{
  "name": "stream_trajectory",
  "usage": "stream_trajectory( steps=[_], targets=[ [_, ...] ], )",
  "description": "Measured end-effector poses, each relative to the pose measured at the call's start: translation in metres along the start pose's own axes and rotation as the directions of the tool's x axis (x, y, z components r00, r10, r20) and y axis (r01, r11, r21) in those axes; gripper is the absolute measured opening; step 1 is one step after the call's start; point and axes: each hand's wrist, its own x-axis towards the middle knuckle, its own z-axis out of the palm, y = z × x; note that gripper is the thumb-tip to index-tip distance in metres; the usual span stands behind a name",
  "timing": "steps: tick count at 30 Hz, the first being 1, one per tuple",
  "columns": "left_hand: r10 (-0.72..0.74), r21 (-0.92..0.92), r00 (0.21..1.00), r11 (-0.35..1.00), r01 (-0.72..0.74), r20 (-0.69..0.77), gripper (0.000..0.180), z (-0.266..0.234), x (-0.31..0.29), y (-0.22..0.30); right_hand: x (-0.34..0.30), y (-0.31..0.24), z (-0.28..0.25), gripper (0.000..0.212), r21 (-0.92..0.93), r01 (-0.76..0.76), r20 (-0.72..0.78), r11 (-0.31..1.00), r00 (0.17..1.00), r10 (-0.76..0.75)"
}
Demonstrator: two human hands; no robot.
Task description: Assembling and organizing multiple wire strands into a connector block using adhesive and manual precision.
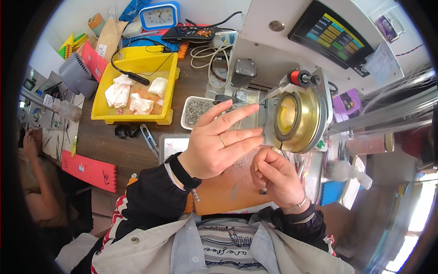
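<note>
My left hand [214,148] is spread above the bench with its fingers stretched toward the machine, and nothing shows in it. Lower and to its right, my right hand [278,178] is closed, thumb against the curled fingers in a pinch; whatever it holds is too small to make out. Just beyond the right hand stands a brass-coloured round drum [308,121] with a dark ring, part of the machine. A white tray [185,119] of small metal pieces lies beyond my left hand, partly covered by it. Under both hands is an orange-brown mat [223,194].
A yellow bin [171,86] with crumpled white tissues stands at the back left. Behind the drum are a red spool [301,77] and a screen [329,34]. Pliers [149,138] and a red notebook [89,171] lie to the left. Another person's arm [42,182] shows at far left.
</note>
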Motion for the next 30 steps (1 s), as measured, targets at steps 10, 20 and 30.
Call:
stream_trajectory(
  steps=[10,20,30],
  targets=[
    [-0.016,-0.158,0.996,0.987,0.001,-0.092,0.022,0.004,-0.007,-0.006,0.019,0.023,0.002,0.020,-0.913,0.255,0.364,-0.319,0.864,-0.349],
    [-0.062,-0.178,0.981,0.984,0.029,-0.182,0.014,0.012,-0.014,0.011,0.021,0.046,-0.002,0.012,-0.847,0.226,0.408,-0.480,0.857,-0.316],
    [-0.061,-0.075,0.993,0.996,0.054,-0.098,0.019,-0.006,-0.011,-0.004,0.011,0.013,-0.001,0.025,-0.953,0.190,0.296,-0.237,0.758,-0.581]
  ],
)
